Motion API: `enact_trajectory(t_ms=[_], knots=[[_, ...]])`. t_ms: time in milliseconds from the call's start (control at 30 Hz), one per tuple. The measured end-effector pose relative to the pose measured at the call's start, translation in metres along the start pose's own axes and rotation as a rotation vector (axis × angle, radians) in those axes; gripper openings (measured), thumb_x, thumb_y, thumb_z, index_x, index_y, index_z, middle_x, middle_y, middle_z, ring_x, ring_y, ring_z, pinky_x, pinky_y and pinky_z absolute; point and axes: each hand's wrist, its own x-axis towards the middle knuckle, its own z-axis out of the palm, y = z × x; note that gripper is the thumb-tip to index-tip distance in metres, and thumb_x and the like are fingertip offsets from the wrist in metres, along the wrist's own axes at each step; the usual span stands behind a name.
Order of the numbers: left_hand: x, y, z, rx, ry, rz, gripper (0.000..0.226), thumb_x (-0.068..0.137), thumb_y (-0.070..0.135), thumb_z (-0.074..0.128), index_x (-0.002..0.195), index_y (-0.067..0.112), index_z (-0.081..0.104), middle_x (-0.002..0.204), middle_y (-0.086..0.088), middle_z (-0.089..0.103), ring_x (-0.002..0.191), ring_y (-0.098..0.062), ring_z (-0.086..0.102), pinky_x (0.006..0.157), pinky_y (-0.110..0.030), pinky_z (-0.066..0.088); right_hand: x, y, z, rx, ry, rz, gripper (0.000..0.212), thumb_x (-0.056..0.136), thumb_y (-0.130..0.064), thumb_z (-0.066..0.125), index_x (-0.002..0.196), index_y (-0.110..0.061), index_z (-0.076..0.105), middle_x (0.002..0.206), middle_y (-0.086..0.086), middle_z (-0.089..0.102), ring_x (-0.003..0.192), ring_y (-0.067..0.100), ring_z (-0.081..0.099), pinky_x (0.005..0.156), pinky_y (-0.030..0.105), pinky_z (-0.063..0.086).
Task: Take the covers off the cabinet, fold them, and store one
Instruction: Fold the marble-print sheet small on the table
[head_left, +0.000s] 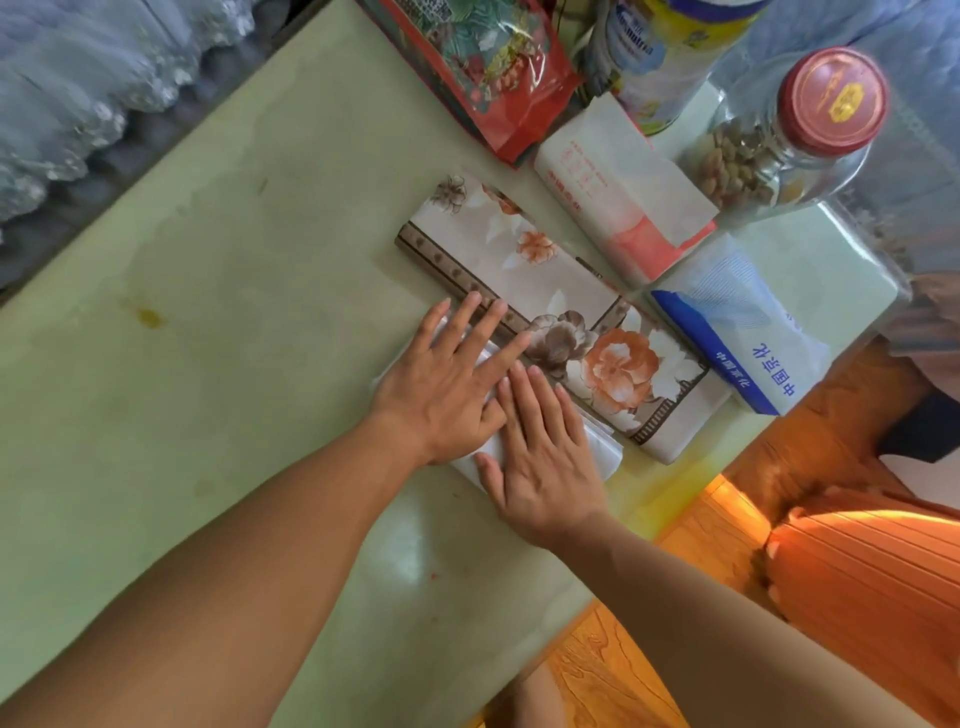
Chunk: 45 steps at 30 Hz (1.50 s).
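Head view: left hand (441, 384) and right hand (540, 457) both flat, fingers straight, pressing white cover (605, 447) onto tabletop (218, 322) near its right edge, likely to flatten fold. Floral cover (550, 306) lies already folded just beyond, touching white one (parked clear of tissue packs (623, 208), jar (789, 130) and snack bag (483, 67) crowding far right corner). Storing not yet done.

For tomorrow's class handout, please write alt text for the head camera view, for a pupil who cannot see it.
Both hands, left hand and right hand, press flat on a folded white cover on a pale green tabletop. It lies beside a folded floral-print cover. Beyond sit tissue packs, a red snack bag and a red-lidded glass jar.
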Motion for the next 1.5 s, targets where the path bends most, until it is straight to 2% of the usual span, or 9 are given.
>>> enact_trajectory(t_ms=[233, 333, 400, 567, 767, 1033, 1167, 1333, 1500], knots=[[-0.073, 0.024, -0.002, -0.142, 0.079, -0.339, 0.074, 0.097, 0.039, 0.038, 0.159, 0.002, 0.021, 0.168, -0.019, 0.013, 0.157, -0.031, 0.008, 0.127, -0.045, 0.012, -0.002, -0.004, -0.003, -0.009, -0.107, 0.008, 0.076, 0.103, -0.059, 0.008, 0.16, -0.011, -0.007, 0.166, 0.009, -0.019, 0.152, 0.022, -0.023, 0.125, 0.046, -0.001], [-0.114, 0.023, 0.005, -0.141, 0.053, -0.319, 0.07, 0.089, 0.022, 0.044, 0.155, 0.0, 0.033, 0.164, -0.017, 0.029, 0.154, -0.03, 0.024, 0.125, -0.042, 0.019, -0.008, -0.006, -0.013, 0.013, -0.153, 0.009, 0.076, 0.103, -0.061, 0.006, 0.158, -0.013, -0.014, 0.165, 0.007, -0.025, 0.15, 0.021, -0.028, 0.125, 0.046, -0.006], [-0.112, 0.012, -0.002, -0.132, 0.021, -0.268, 0.072, 0.087, 0.013, 0.041, 0.157, 0.002, 0.028, 0.165, -0.015, 0.026, 0.155, -0.027, 0.02, 0.127, -0.036, 0.009, -0.006, -0.012, -0.023, 0.057, -0.168, 0.03, 0.075, 0.105, -0.056, 0.012, 0.159, -0.01, -0.011, 0.165, 0.01, -0.023, 0.151, 0.024, -0.027, 0.125, 0.045, -0.009], [-0.103, 0.003, -0.027, -0.166, -0.182, -0.241, 0.077, 0.094, 0.021, 0.041, 0.162, 0.013, 0.007, 0.171, -0.004, 0.003, 0.157, -0.018, -0.002, 0.127, -0.036, 0.002, 0.036, -0.037, -0.06, 0.096, 0.133, -0.102, 0.042, 0.099, -0.022, 0.048, 0.138, -0.004, 0.049, 0.146, 0.016, 0.045, 0.133, 0.036, 0.039, 0.113, 0.044, 0.032], [-0.099, -0.006, -0.033, -0.184, -0.143, -0.237, 0.073, 0.095, 0.022, 0.04, 0.162, 0.015, 0.013, 0.17, -0.002, 0.013, 0.157, -0.017, 0.005, 0.127, -0.037, 0.007, 0.128, -0.054, -0.057, -0.074, 0.216, -0.125, 0.034, 0.104, -0.035, 0.034, 0.108, -0.012, 0.058, 0.111, 0.011, 0.052, 0.104, 0.034, 0.047, 0.094, 0.045, 0.036], [-0.094, -0.006, -0.021, -0.191, -0.112, -0.252, 0.073, 0.094, 0.024, 0.041, 0.162, 0.012, 0.016, 0.169, -0.006, 0.015, 0.157, -0.019, 0.005, 0.127, -0.036, 0.009, 0.134, -0.05, -0.04, -0.042, 0.291, -0.237, 0.027, 0.102, -0.028, 0.045, 0.119, -0.011, 0.058, 0.127, 0.012, 0.052, 0.113, 0.036, 0.046, 0.099, 0.048, 0.036], [-0.092, -0.007, -0.027, -0.178, -0.168, -0.26, 0.075, 0.094, 0.036, 0.045, 0.162, 0.021, 0.017, 0.169, -0.008, 0.012, 0.157, -0.024, 0.004, 0.125, -0.039, 0.015, 0.054, -0.019, -0.025, 0.082, 0.189, -0.064, 0.051, 0.108, -0.029, 0.03, 0.157, -0.016, 0.025, 0.16, 0.009, 0.025, 0.151, 0.03, 0.015, 0.122, 0.049, 0.014], [-0.083, 0.024, -0.031, 0.047, -0.317, -0.277, 0.091, 0.092, 0.075, 0.041, 0.162, 0.035, -0.001, 0.16, -0.022, 0.01, 0.152, -0.042, 0.005, 0.122, -0.047, 0.019, -0.01, 0.011, -0.011, -0.058, 0.062, -0.046, 0.061, 0.11, -0.029, 0.028, 0.161, -0.012, 0.001, 0.168, 0.011, 0.001, 0.155, 0.028, -0.009, 0.124, 0.044, -0.011], [-0.065, 0.033, -0.033, 0.113, -0.217, -0.124, 0.073, 0.106, 0.034, 0.042, 0.161, 0.005, 0.004, 0.168, -0.019, -0.013, 0.156, -0.035, -0.006, 0.127, -0.044, 0.008, -0.008, 0.016, -0.008, 0.014, 0.051, -0.031, 0.061, 0.107, -0.025, 0.035, 0.161, -0.011, 0.01, 0.167, 0.008, 0.013, 0.155, 0.025, 0.008, 0.126, 0.041, 0.002]])
